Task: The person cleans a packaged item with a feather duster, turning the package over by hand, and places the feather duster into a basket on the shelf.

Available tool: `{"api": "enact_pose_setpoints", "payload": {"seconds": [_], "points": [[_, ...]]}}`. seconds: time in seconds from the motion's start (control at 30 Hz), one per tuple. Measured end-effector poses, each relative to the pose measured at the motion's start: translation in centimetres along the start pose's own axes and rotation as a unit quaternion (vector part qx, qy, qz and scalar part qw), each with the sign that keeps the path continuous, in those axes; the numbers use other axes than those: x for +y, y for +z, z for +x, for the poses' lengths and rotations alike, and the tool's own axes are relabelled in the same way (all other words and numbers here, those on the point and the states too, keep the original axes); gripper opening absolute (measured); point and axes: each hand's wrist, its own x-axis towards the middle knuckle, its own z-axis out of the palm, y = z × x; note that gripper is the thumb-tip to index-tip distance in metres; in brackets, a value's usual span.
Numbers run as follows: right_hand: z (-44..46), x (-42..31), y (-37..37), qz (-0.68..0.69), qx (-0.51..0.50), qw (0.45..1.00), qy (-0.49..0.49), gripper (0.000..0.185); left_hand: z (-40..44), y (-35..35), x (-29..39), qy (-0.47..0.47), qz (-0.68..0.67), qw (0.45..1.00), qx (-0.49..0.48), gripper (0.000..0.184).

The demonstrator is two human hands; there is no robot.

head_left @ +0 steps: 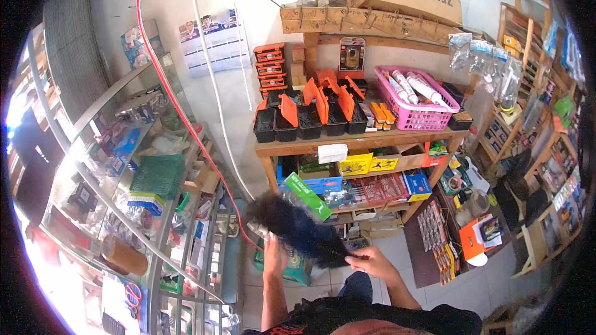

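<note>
A dark, fluffy duster point(298, 226) is held out in front of the body, slanting from upper left to lower right. Its lower right end is pinched in my right hand point(370, 262), with the fingers closed round it. My left hand point(273, 253) is raised just below the duster's left part; its fingertips are near the dark bristles and partly hidden, so its grip cannot be made out. Right behind the duster is a green box point(308, 196), on the shelf unit.
A wooden shelf point(360, 139) bears black bins with orange lids and a pink basket point(410, 120). Glass display cases point(149, 223) stand on the left. A red cable point(186, 118) and white cables hang in front. A green stool point(298, 268) stands below.
</note>
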Motion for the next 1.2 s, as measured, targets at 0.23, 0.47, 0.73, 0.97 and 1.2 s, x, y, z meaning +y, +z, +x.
{"api": "enact_pose_setpoints", "payload": {"seconds": [0.23,0.47,0.73,0.97,1.2], "points": [[-0.3,0.2,-0.7,-0.048,-0.023,0.999,0.006,0.02,-0.2,3.4,0.8,0.067,0.011,0.996,-0.057,0.051],[-1.4,0.0,-0.8,-0.003,-0.002,1.0,0.002,0.017,-0.4,5.6,0.6,0.072,0.066,0.995,-0.004,0.052],[-3.7,-0.2,-2.0,0.058,0.001,0.997,0.051,0.018,0.9,6.2,-1.7,0.046,0.033,0.997,-0.05,0.049],[-3.4,1.4,-2.7,0.113,0.027,0.992,0.053,0.034,0.7,6.4,-1.5,0.036,0.067,0.996,-0.038,0.053],[-3.6,-1.0,-1.0,0.086,0.048,0.994,0.042,0.03,0.2,6.9,-0.1,0.004,0.025,1.0,-0.014,0.052]]}}
